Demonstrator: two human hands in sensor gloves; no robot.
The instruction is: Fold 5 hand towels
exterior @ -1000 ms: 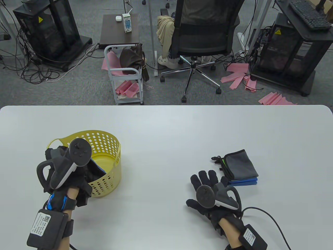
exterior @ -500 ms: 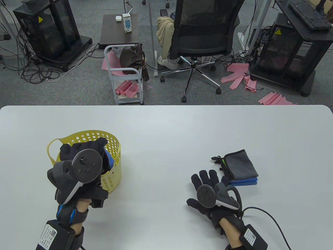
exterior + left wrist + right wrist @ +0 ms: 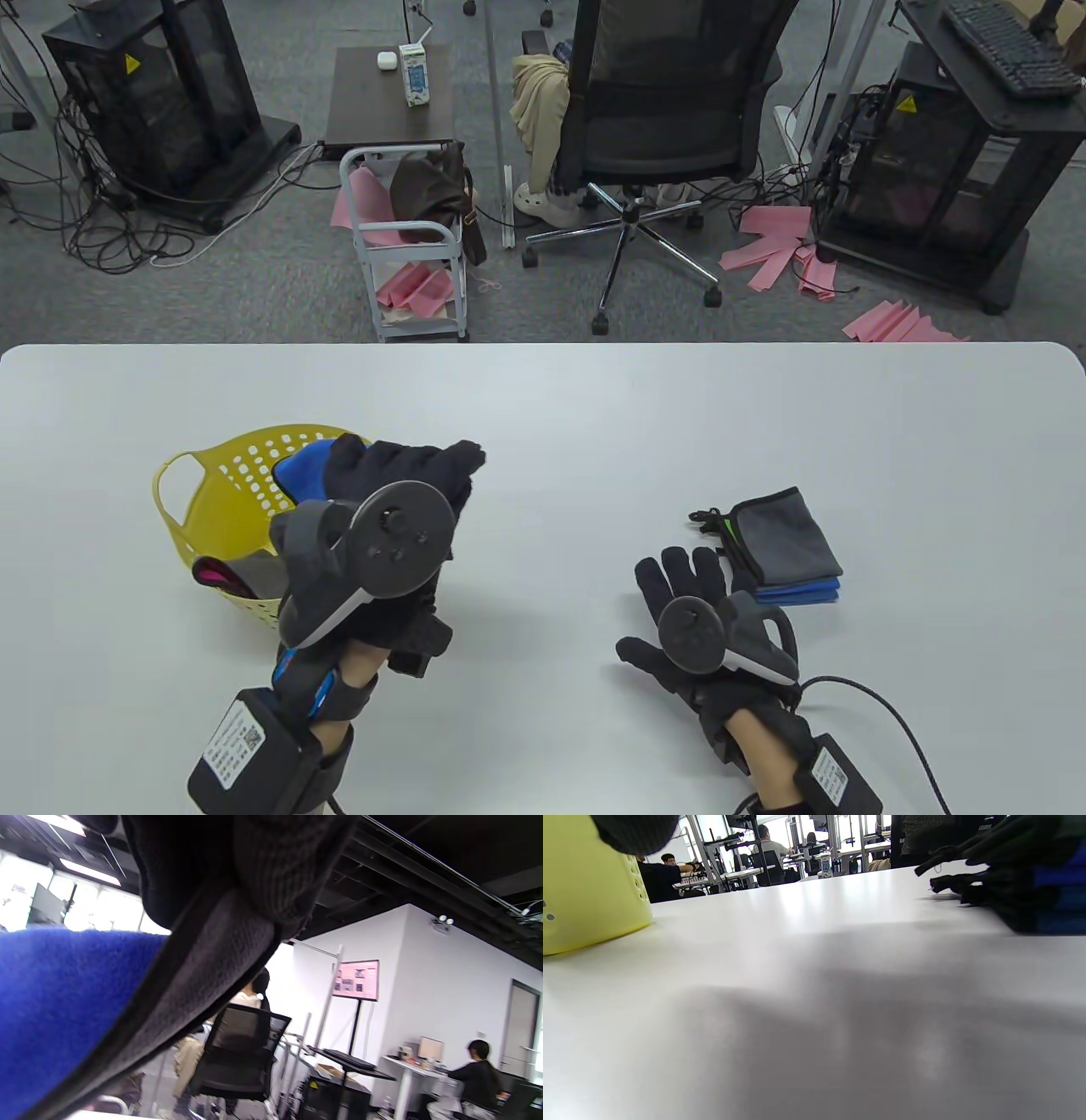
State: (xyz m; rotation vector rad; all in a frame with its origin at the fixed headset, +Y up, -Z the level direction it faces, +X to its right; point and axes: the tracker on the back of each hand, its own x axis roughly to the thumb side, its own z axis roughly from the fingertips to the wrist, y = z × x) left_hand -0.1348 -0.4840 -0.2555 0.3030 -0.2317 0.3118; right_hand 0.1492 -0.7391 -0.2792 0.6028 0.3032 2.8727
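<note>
My left hand (image 3: 405, 472) is raised over the right side of the yellow basket (image 3: 191, 501) and grips a blue hand towel (image 3: 302, 472) lifted out of it. In the left wrist view the blue towel (image 3: 63, 1005) with its dark hem hangs from my gloved fingers (image 3: 237, 861). More towels, grey and pink (image 3: 237, 577), lie in the basket. My right hand (image 3: 683, 581) rests flat and empty on the table, fingers spread, just left of a stack of folded towels (image 3: 785, 543), grey on top and blue beneath. The stack also shows in the right wrist view (image 3: 1031, 895).
The white table (image 3: 560, 407) stretches between the basket and the stack. The basket's wall shows at the left of the right wrist view (image 3: 589, 895). Beyond the far edge are an office chair (image 3: 662, 110) and a small cart (image 3: 407, 246).
My left hand has come up out of the basket and moved right, bringing the blue towel with it. My right hand has shifted slightly right, still flat on the table.
</note>
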